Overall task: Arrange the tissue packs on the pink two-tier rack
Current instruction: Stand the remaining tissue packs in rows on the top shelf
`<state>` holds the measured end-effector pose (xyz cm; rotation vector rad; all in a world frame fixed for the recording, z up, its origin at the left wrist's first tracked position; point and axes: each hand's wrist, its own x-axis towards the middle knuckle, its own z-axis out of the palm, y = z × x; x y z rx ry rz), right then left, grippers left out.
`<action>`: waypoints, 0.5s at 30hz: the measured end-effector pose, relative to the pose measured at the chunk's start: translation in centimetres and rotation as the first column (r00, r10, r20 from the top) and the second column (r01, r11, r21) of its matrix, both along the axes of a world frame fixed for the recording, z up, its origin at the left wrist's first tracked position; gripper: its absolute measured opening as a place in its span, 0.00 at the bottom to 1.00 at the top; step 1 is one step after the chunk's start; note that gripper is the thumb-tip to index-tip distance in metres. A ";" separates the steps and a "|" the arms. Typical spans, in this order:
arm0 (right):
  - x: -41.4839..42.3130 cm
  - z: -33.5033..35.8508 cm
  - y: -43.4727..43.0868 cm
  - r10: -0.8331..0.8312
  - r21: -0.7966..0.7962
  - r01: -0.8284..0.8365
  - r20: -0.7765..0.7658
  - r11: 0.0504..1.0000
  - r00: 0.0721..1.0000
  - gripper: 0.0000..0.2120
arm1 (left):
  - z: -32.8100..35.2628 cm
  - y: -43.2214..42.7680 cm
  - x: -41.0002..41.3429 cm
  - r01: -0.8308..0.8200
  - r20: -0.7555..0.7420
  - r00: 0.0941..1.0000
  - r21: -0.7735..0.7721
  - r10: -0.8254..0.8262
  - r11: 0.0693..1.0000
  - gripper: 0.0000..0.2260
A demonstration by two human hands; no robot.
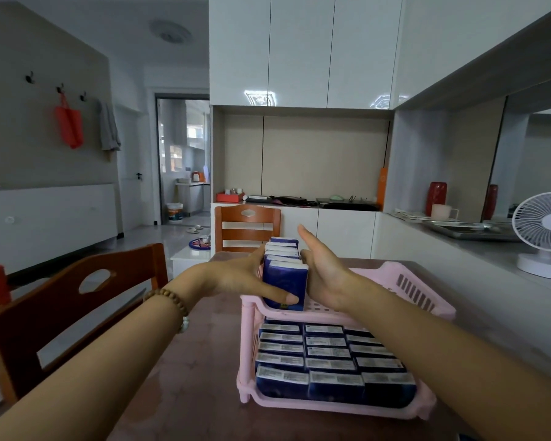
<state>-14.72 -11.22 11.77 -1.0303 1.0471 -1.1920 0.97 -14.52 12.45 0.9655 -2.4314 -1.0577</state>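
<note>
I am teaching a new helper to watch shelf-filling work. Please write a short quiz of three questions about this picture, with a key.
1. The left hand and the right hand press a row of packs between them. Where does it stand?
A) on the upper shelf of the pink rack
B) on the table
C) on a chair
2. Fill in: the packs on the lower shelf stand in ___ columns.
3. True or false: the lower shelf is empty.

Key: 1 A; 2 three; 3 false.
</note>
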 end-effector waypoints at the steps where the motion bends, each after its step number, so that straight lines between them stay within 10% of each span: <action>1: 0.3 -0.1 0.1 0.009 0.013 -0.009 -0.010 1.000 1.000 0.24 | 0.0 0.0 0.0 -0.001 0.005 1.000 0.002 0.001 1.000 0.33; 10: 0.3 0.5 2.4 -0.047 -0.079 0.037 -0.116 0.996 0.992 0.27 | 0.6 2.6 0.9 -0.064 0.000 0.998 0.014 0.064 0.998 0.40; 15: -2.3 1.5 6.8 -0.214 -0.271 0.105 -0.412 0.957 0.886 0.30 | 0.4 7.2 1.4 -0.232 -0.136 0.970 -0.273 0.201 0.934 0.40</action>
